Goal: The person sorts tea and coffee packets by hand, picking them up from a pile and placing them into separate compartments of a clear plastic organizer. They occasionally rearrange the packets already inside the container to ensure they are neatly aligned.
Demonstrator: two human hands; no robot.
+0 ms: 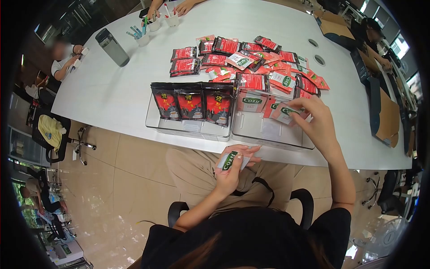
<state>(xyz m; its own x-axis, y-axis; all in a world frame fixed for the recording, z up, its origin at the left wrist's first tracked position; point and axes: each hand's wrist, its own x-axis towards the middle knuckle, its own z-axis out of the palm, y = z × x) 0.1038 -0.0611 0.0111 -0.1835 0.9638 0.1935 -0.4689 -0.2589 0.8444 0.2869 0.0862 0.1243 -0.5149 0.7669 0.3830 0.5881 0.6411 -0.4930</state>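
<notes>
In front of my lap, my left hand (228,180) is closed around one or more Cozy tea sachets (230,161), label facing up. My right hand (321,127) pinches another Cozy sachet (285,114) over the right-hand clear plastic box (268,142). Inside that box, upright Cozy sachets (251,103) lean against the back wall. Beside it, the left-hand clear box (172,130) holds rows of black and red coffee sachets (190,104) standing upright. Behind both boxes lies a loose pile of red, black and white sachets (239,60).
A grey bottle (113,48) and small cups of pens (142,39) stand at the far left of the white table (103,96). Another person's hands (182,7) rest at the far edge. Open cardboard boxes (386,114) lie along the right side, near two round table holes (319,59).
</notes>
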